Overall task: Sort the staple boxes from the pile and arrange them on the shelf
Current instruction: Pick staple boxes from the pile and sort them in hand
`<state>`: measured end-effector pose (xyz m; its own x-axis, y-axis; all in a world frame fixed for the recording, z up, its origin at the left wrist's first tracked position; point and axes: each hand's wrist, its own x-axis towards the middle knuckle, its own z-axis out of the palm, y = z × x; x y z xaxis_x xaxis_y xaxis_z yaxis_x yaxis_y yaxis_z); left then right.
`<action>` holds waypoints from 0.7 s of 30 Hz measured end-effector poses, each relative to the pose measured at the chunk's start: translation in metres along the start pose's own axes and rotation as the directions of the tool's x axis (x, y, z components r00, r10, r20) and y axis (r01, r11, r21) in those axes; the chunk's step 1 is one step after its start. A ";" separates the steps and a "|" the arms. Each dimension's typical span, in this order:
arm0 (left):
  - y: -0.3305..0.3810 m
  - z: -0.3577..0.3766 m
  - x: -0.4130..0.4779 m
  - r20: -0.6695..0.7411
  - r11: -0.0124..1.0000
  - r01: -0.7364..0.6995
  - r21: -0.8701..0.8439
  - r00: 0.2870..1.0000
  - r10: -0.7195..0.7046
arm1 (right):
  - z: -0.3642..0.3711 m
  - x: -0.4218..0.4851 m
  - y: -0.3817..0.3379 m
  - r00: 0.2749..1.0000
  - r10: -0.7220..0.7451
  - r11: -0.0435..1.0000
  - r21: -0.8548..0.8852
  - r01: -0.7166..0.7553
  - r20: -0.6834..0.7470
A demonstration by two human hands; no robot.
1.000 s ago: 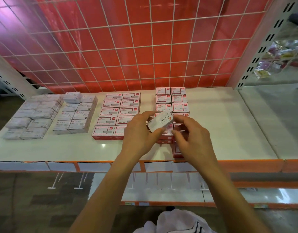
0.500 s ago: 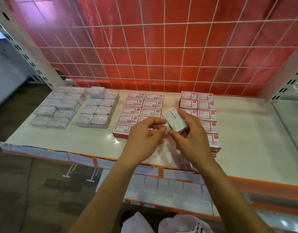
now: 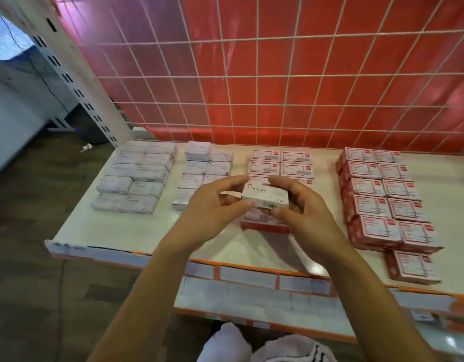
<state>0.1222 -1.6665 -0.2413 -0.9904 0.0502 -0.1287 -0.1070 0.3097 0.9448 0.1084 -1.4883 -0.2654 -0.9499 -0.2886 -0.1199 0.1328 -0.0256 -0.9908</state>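
Observation:
A white staple box (image 3: 265,195) marked STAPLES is held above the white shelf (image 3: 121,231), over the front of the middle red-and-white group (image 3: 280,163). My right hand (image 3: 301,212) grips its right end with thumb below and fingers on top. My left hand (image 3: 212,207) pinches its left end. Two groups of white boxes lie to the left, one at the far left (image 3: 136,176) and one beside it (image 3: 204,165). A larger red-and-white block (image 3: 382,194) lies to the right.
One red-and-white box (image 3: 411,266) lies alone at the shelf's front edge, right. A white wire grid over a red panel (image 3: 278,74) backs the shelf. A slotted white upright (image 3: 76,82) stands at the left. A white bag (image 3: 251,346) sits below, near me.
My view has swung left and closer. The white box has turned from tilted to lying level, and both hands now hold it, shifted left over the middle red-and-white group.

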 end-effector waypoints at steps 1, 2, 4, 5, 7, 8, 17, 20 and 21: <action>-0.003 -0.010 0.001 0.016 1.000 0.004 0.017 1.000 -0.004 | 0.009 0.003 0.000 1.000 -0.001 1.000 -0.028 0.001 0.000; -0.007 -0.019 0.001 0.028 0.999 0.009 0.036 1.000 -0.010 | 0.018 0.007 0.001 1.000 -0.001 0.997 -0.072 0.001 -0.003; -0.017 -0.039 0.004 0.037 0.995 0.018 0.102 0.999 -0.022 | 0.036 0.013 0.002 1.000 -0.007 0.983 -0.181 0.006 -0.007; -0.021 -0.048 0.005 0.038 0.990 0.015 0.143 0.999 -0.020 | 0.045 0.017 0.003 1.000 -0.017 0.971 -0.237 0.014 -0.007; -0.031 -0.065 0.006 0.031 0.977 -0.003 0.215 1.000 -0.003 | 0.061 0.024 0.008 0.998 -0.067 0.928 -0.369 0.055 -0.019; -0.036 -0.074 0.007 0.021 0.970 -0.010 0.245 1.000 0.005 | 0.069 0.028 0.011 0.994 -0.101 0.891 -0.448 0.076 -0.033; -0.063 -0.135 0.007 0.024 0.891 -0.048 0.451 0.999 0.042 | 0.133 0.052 0.020 0.969 -0.246 0.590 -0.794 0.146 -0.004; -0.073 -0.154 0.005 -0.006 0.812 -0.049 0.582 0.998 0.065 | 0.154 0.065 0.019 0.974 -0.227 0.574 -0.805 0.148 0.017; -0.077 -0.160 0.005 -0.029 0.780 -0.041 0.624 0.997 0.076 | 0.161 0.070 0.019 0.975 -0.221 0.568 -0.811 0.144 0.018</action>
<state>0.1118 -1.8420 -0.2660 -0.9978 0.0460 -0.0476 0.0119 0.8324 0.5541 0.0906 -1.6634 -0.2829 -0.9504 -0.2932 0.1035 -0.2907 0.7197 -0.6305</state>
